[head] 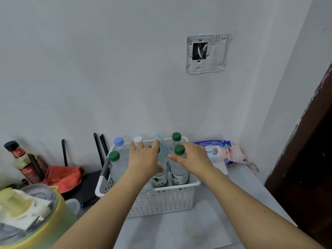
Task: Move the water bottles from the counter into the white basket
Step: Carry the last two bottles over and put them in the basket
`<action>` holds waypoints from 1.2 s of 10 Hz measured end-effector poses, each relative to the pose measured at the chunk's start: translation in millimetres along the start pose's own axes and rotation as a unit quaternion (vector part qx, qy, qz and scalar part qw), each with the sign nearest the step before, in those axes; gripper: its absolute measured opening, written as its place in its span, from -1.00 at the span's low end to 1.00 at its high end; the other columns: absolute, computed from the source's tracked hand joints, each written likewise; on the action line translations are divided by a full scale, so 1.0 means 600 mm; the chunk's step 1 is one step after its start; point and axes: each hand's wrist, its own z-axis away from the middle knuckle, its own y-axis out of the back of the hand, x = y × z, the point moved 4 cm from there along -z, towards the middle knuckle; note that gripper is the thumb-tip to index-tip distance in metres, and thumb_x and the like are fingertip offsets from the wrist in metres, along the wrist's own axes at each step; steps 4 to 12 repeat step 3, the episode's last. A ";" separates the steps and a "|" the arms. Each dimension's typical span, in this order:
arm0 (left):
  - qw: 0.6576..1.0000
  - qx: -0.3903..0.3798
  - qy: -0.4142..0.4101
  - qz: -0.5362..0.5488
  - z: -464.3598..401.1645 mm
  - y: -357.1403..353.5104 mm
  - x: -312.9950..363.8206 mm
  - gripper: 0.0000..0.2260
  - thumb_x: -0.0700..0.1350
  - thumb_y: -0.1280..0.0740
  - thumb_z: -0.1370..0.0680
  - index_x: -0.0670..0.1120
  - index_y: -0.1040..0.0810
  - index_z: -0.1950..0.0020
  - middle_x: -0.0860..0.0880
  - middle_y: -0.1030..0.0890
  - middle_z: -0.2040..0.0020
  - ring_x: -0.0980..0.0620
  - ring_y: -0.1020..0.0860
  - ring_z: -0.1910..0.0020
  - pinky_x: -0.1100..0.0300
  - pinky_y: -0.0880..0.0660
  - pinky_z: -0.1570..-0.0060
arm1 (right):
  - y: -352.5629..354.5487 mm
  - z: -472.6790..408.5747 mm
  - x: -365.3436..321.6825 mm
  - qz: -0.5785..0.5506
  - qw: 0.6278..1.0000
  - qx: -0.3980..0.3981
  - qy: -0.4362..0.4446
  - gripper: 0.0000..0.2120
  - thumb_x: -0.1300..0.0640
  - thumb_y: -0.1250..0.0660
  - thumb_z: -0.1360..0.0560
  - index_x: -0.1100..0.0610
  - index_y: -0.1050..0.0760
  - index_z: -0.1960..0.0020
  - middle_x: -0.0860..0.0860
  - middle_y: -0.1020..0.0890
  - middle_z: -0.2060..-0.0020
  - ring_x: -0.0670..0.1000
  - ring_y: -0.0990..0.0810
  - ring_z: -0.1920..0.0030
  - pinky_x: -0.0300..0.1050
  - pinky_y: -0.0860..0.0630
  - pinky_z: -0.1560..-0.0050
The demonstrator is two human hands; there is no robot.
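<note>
We see the white perforated plastic basket [161,202] standing on the pale grey counter [206,229], near the wall, and the clear plastic water bottles [117,164] stand upright inside it, with green, blue and white caps. Our left hand [145,159] reaches over the middle of the basket with its fingers spread and nearly straight, touching the tops of the bottles there and gripping nothing. Our right hand [192,157] lies against the front right green-capped bottle [178,169], its fingers curled round the neck just under the cap. Just right of the basket lies a blue and white pack of wet wipes [215,151]. At the left of the counter we see a dark sauce bottle [25,162] and a crumpled red cloth [62,177].
</note>
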 end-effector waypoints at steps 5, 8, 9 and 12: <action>0.997 0.073 -0.015 0.037 0.017 0.020 -0.008 -0.24 0.39 -0.32 -0.43 0.00 -0.24 -0.47 -0.05 -0.47 -0.35 -0.13 -0.42 -0.34 -0.09 -0.27 -0.40 | 0.033 0.031 -0.019 -0.089 0.995 0.007 -0.039 -0.38 -0.30 -0.30 -0.46 0.06 -0.38 -0.36 0.00 -0.47 -0.29 0.03 -0.47 -0.28 0.00 -0.45 -0.26; 0.997 0.073 -0.015 0.037 0.017 0.020 -0.008 -0.24 0.39 -0.32 -0.43 0.00 -0.24 -0.47 -0.05 -0.47 -0.35 -0.13 -0.42 -0.34 -0.09 -0.27 -0.40 | 0.033 0.031 -0.019 -0.089 0.995 0.007 -0.039 -0.38 -0.30 -0.30 -0.46 0.06 -0.38 -0.36 0.00 -0.47 -0.29 0.03 -0.47 -0.28 0.00 -0.45 -0.26; 0.997 0.073 -0.015 0.037 0.017 0.020 -0.008 -0.24 0.39 -0.32 -0.43 0.00 -0.24 -0.47 -0.05 -0.47 -0.35 -0.13 -0.42 -0.34 -0.09 -0.27 -0.40 | 0.033 0.031 -0.019 -0.089 0.995 0.007 -0.039 -0.38 -0.30 -0.30 -0.46 0.06 -0.38 -0.36 0.00 -0.47 -0.29 0.03 -0.47 -0.28 0.00 -0.45 -0.26; 0.997 0.073 -0.015 0.037 0.017 0.020 -0.008 -0.24 0.39 -0.32 -0.43 0.00 -0.24 -0.47 -0.05 -0.47 -0.35 -0.13 -0.42 -0.34 -0.09 -0.27 -0.40 | 0.033 0.031 -0.019 -0.089 0.995 0.007 -0.039 -0.38 -0.30 -0.30 -0.46 0.06 -0.38 -0.36 0.00 -0.47 -0.29 0.03 -0.47 -0.28 0.00 -0.45 -0.26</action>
